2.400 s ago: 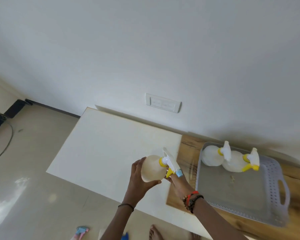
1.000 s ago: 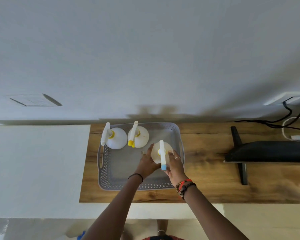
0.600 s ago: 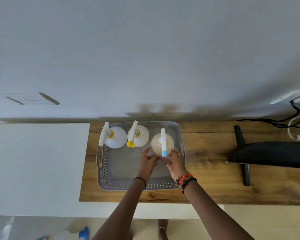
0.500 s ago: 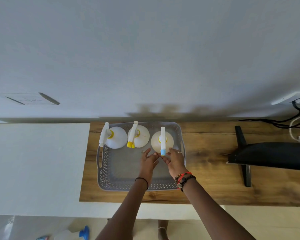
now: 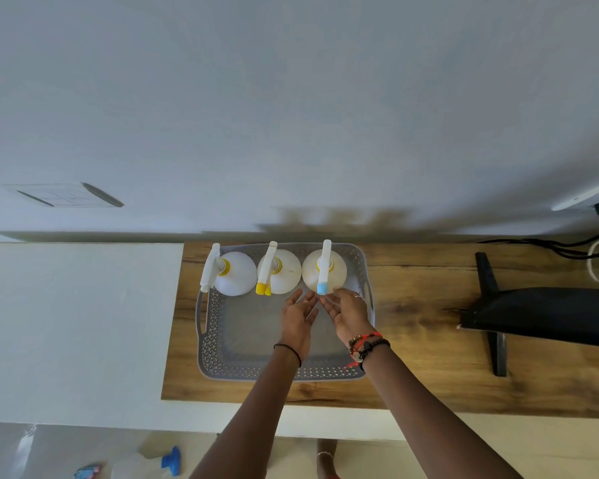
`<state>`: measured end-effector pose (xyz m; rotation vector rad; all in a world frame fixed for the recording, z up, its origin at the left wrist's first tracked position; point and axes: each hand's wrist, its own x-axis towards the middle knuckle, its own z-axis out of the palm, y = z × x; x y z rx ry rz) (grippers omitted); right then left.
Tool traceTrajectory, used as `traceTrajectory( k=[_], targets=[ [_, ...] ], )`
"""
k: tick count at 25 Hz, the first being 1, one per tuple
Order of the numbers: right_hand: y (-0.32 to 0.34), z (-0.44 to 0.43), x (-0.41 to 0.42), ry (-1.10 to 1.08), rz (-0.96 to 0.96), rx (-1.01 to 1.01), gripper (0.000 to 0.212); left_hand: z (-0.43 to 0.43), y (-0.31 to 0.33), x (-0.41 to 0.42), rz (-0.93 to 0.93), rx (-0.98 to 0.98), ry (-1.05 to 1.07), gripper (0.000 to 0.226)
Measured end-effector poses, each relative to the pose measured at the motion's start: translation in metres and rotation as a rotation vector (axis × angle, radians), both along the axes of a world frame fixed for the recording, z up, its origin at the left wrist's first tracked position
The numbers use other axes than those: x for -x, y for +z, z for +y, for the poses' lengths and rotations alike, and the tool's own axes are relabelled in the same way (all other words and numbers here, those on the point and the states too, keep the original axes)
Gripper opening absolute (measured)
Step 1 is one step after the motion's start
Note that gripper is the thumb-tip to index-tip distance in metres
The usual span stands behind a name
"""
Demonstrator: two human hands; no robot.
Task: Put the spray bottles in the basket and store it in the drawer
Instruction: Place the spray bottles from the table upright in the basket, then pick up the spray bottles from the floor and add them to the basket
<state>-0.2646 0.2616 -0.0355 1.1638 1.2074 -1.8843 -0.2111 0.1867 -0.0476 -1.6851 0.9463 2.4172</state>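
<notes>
Head view: a grey perforated basket (image 5: 208, 344) is set on a wooden counter (image 5: 422, 305) against a white wall (image 5: 291, 98), three spray bottles (image 5: 281, 271) stood inside, left hand (image 5: 296, 321) and right hand (image 5: 346, 314) spread, empty.

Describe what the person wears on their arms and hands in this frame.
Both forearms are bare, with no sleeves in view. The left hand has a thin black band at its wrist. The right hand has a ring on one finger, and its wrist carries stacked dark beaded bracelets with a red thread.
</notes>
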Motion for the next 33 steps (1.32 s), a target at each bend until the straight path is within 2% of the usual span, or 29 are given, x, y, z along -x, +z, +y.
traceTrajectory(
  k=[4, 7, 10, 12, 14, 17, 22, 28, 33],
  targets=[
    [-0.001, 0.006, -0.003, 0.067, -0.005, -0.022, 0.01, -0.001, 0.002, 0.0, -0.003, 0.01, -0.049, 0.046],
    [0.003, 0.007, -0.008, 0.091, -0.019, -0.096, 0.027, -0.003, 0.006, -0.007, -0.017, 0.098, -0.194, 0.045],
    [0.007, 0.009, -0.021, 0.149, -0.026, -0.171, 0.027, 0.0, 0.009, -0.02, -0.042, 0.288, -0.394, 0.039],
    [0.015, 0.008, -0.034, 0.195, -0.024, -0.2, 0.014, 0.0, 0.016, -0.035, -0.038, 0.445, -0.457, 0.033],
    [0.022, 0.006, -0.049, 0.255, -0.014, -0.215, 0.014, -0.002, 0.022, -0.054, -0.045, 0.578, -0.477, 0.028],
    [0.034, 0.001, -0.072, 0.366, -0.001, -0.24, 0.019, -0.01, 0.03, -0.093, -0.062, 0.738, -0.454, 0.026],
    [0.045, -0.018, -0.119, 0.504, 0.013, -0.261, 0.022, -0.027, 0.045, -0.163, -0.092, 0.838, -0.361, 0.024],
    [0.052, -0.053, -0.185, 0.648, 0.069, -0.268, 0.029, -0.052, 0.055, -0.247, -0.168, 0.821, -0.227, 0.023],
    [0.058, -0.077, -0.265, 0.723, 0.077, -0.246, 0.022, -0.072, 0.056, -0.343, -0.196, 0.801, -0.152, 0.025]
  ],
)
